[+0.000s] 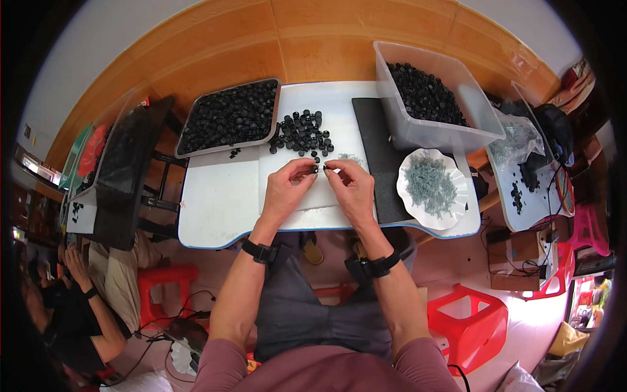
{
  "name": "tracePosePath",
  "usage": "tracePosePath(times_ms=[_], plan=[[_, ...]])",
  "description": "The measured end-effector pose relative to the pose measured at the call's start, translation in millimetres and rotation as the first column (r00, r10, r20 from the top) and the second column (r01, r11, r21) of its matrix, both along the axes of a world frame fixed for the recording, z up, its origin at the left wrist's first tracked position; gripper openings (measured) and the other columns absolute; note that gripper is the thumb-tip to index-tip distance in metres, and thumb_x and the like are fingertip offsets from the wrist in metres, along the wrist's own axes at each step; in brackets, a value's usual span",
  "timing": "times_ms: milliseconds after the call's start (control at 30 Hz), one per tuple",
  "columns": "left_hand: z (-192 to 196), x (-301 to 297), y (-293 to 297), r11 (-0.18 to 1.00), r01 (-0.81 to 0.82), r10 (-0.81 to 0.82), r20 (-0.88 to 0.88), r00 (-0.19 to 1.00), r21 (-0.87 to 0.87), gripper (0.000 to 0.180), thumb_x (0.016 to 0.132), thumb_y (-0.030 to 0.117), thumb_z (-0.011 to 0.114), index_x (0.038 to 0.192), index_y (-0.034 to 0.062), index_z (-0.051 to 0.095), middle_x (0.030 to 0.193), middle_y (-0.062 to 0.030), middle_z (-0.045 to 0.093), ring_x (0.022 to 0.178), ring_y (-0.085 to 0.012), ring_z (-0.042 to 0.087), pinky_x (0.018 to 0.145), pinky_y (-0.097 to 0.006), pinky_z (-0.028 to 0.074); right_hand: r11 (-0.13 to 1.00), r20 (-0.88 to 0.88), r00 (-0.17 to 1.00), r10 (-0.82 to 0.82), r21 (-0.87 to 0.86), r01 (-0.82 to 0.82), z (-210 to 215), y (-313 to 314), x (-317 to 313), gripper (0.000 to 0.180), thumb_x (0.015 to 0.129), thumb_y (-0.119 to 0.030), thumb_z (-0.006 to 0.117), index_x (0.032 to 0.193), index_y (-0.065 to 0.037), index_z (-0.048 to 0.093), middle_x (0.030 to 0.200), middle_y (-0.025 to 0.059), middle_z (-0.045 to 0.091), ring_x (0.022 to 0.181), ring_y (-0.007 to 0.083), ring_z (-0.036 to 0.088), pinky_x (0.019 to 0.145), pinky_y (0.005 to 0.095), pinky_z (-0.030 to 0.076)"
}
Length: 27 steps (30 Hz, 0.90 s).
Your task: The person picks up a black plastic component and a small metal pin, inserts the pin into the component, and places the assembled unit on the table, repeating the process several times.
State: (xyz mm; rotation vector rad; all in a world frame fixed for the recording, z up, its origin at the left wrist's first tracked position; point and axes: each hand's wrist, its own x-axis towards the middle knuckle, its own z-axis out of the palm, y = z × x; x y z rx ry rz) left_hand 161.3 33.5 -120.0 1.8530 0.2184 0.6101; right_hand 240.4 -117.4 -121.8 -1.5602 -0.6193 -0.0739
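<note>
Left hand [286, 186] and right hand [351, 186] together pinched one small black plastic cap [316, 169]; the loose pile of black caps [302, 132] lay at twelve o'clock.

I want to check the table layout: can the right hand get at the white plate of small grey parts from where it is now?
Probably yes. The white plate lies just right of the right hand, with only a black mat between them and nothing standing in between.
</note>
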Motion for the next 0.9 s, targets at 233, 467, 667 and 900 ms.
tracePosePath(times_ms=[233, 467, 667, 900], plan=[[-3.8, -2.7, 3.7, 0.999, 0.041, -0.042, -0.041, 0.998, -0.029, 0.031, 0.091, 0.005, 0.077, 0.121, 0.0022, 0.072, 0.104, -0.0082, 0.079, 0.096, -0.0157, 0.075, 0.085, -0.029, 0.059, 1.000, 0.030, 0.999, 0.022, -0.012, -0.022, 0.6, 0.1, -0.7, 0.017, 0.088, -0.003, 0.076, 0.104, -0.002, 0.076, 0.092, 0.0072, 0.074, 0.065, 0.0106, 0.062, 0.059, 0.0250, 0.048], [-0.4, -3.9, 2.0, 0.999, 0.033, -0.034, -0.057, 0.998, -0.017, 0.027, 0.090, 0.004, 0.077, 0.117, 0.0021, 0.072, 0.102, -0.0092, 0.079, 0.095, -0.0167, 0.076, 0.085, -0.029, 0.059, 0.999, 0.024, 0.999, 0.027, -0.022, -0.027, 4.8, -1.1, -3.6, 0.017, 0.087, -0.002, 0.077, 0.104, -0.002, 0.076, 0.092, 0.0072, 0.075, 0.064, 0.0107, 0.061, 0.059, 0.0252, 0.048], [-0.5, -3.1, 1.5, 0.999, 0.039, -0.039, -0.044, 0.998, 0.007, 0.027, 0.090, 0.004, 0.077, 0.116, 0.0026, 0.072, 0.101, -0.0086, 0.079, 0.094, -0.0170, 0.076, 0.084, -0.029, 0.058, 0.999, 0.022, 0.999, 0.048, -0.027, -0.047, 2.8, -0.1, -2.9, 0.017, 0.087, -0.002, 0.078, 0.104, -0.002, 0.077, 0.093, 0.0041, 0.075, 0.066, 0.0060, 0.059, 0.059, 0.0228, 0.047], [-0.3, -4.6, 2.7, 0.997, 0.065, -0.061, -0.083, 0.995, 0.051, 0.029, 0.092, 0.004, 0.077, 0.121, 0.0015, 0.071, 0.105, -0.0076, 0.078, 0.097, -0.0139, 0.074, 0.085, -0.027, 0.058, 0.996, 0.042, 0.997, 0.058, -0.073, -0.055, 1.6, -0.2, -2.9, 0.016, 0.087, -0.001, 0.078, 0.102, -0.002, 0.077, 0.092, 0.0044, 0.075, 0.065, 0.0062, 0.060, 0.059, 0.0224, 0.047]])
